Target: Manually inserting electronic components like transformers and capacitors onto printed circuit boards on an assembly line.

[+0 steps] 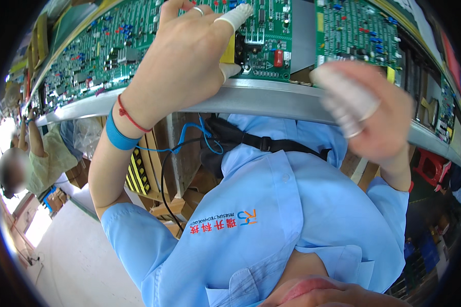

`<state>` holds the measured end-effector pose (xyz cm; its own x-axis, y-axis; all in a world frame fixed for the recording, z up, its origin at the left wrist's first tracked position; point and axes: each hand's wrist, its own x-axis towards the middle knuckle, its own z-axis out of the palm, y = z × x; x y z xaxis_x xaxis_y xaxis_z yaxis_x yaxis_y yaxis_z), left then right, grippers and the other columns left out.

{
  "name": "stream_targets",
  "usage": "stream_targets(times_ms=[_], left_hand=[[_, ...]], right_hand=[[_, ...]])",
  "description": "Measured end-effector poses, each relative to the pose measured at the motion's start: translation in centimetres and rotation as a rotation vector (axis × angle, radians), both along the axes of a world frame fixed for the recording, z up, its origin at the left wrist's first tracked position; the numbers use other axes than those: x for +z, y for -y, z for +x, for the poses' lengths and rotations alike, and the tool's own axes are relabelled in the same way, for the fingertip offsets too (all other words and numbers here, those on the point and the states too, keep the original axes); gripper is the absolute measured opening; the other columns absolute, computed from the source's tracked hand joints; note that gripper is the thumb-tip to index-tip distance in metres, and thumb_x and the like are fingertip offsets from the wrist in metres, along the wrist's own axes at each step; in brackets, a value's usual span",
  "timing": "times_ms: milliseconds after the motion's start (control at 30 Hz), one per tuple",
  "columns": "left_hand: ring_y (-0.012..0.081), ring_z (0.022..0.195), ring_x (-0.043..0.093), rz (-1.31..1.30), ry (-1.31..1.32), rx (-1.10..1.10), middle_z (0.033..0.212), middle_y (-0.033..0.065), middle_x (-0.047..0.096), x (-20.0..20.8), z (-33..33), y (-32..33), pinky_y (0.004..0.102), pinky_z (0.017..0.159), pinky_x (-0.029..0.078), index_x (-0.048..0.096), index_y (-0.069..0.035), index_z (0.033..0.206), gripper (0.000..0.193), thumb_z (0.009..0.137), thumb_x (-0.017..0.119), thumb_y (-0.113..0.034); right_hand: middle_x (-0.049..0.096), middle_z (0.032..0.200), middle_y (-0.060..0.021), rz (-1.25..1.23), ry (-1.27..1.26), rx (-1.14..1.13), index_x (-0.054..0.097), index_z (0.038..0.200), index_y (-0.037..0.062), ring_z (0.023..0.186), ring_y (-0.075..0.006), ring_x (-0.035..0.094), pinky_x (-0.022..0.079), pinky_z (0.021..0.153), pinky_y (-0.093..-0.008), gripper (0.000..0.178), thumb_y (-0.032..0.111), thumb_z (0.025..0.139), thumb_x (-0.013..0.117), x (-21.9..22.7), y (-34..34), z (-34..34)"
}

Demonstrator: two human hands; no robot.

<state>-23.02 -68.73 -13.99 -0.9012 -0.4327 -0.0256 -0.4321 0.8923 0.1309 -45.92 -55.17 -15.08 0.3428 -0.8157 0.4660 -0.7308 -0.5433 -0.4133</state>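
Observation:
My left hand (189, 59) lies over a green circuit board (271, 38) on the rail. Its index finger and thumb wear white finger cots and rest on the board, spread apart on either side of a yellow-and-black component (239, 48). The other fingertips are partly hidden behind the hand. A red component (278, 58) stands on the board to the right of the thumb. My right hand (369, 110), also with white finger cots, hangs just above the metal rail. It is smeared by motion, so its grip cannot be made out.
A metal rail (276, 97) runs along the near edge of the boards. Another green board (356, 38) lies to the right, and more boards (102, 56) to the left. A blue cord (189, 128) hangs below. A red stool (431, 169) is at lower right; a person (51, 158) works at far left.

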Motion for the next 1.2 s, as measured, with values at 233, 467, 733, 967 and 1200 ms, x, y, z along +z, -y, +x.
stream_targets(times_ms=[233,467,733,967,1200], left_hand=[[0.0293,0.082,0.057,0.024,-0.160,-0.081,0.076,0.0107,0.058,-1.2,-3.2,-0.7,0.0433,0.094,0.032,0.047,-0.007,0.134,0.077,0.064,0.079,-0.017],[0.0313,0.073,0.061,0.054,-0.259,-0.148,0.071,0.0136,0.061,-1.4,-7.1,-2.3,0.0472,0.095,0.036,0.054,0.005,0.120,0.055,0.065,0.057,0.002],[0.0335,0.068,0.060,0.307,-0.288,-0.202,0.066,0.0177,0.061,-0.6,-12.0,-3.4,0.0442,0.094,0.036,0.052,0.009,0.121,0.059,0.073,0.072,-0.018],[0.0294,0.085,0.066,0.849,-0.456,-0.084,0.103,0.0209,0.066,-1.5,-16.5,-5.7,0.0380,0.076,0.053,0.049,-0.003,0.131,0.052,0.085,0.066,-0.018],[0.0198,0.076,0.060,1.224,-1.005,-0.264,0.091,0.0123,0.062,9.0,-10.0,-8.1,0.0328,0.072,0.049,0.061,0.003,0.099,0.032,0.097,0.046,-0.026]], right_hand=[[0.065,0.098,-0.0075,-0.005,-0.171,0.196,0.068,0.104,0.0072,0.069,-0.0145,0.061,0.049,0.054,-0.0275,0.036,0.013,0.069,0.062,-1.7,-0.9,5.9],[0.064,0.102,-0.0102,-0.001,-0.300,0.059,0.065,0.103,0.0042,0.085,-0.0197,0.064,0.052,0.064,-0.0306,0.030,0.016,0.077,0.056,-4.2,0.8,9.5],[0.063,0.109,-0.0128,0.016,-0.443,-0.135,0.065,0.103,0.0055,0.103,-0.0245,0.060,0.049,0.084,-0.0352,0.028,0.019,0.080,0.054,-4.8,-0.8,6.8],[0.064,0.102,-0.0114,-0.007,-0.587,-0.196,0.065,0.102,0.0078,0.093,-0.0238,0.063,0.049,0.075,-0.0359,0.026,0.017,0.079,0.055,-3.0,-3.1,2.4],[0.052,0.075,-0.0017,0.122,-0.673,-0.296,0.062,0.087,0.0096,0.060,-0.0150,0.060,0.045,0.043,-0.0285,0.012,0.014,0.076,0.058,-1.5,-4.9,-0.4]])
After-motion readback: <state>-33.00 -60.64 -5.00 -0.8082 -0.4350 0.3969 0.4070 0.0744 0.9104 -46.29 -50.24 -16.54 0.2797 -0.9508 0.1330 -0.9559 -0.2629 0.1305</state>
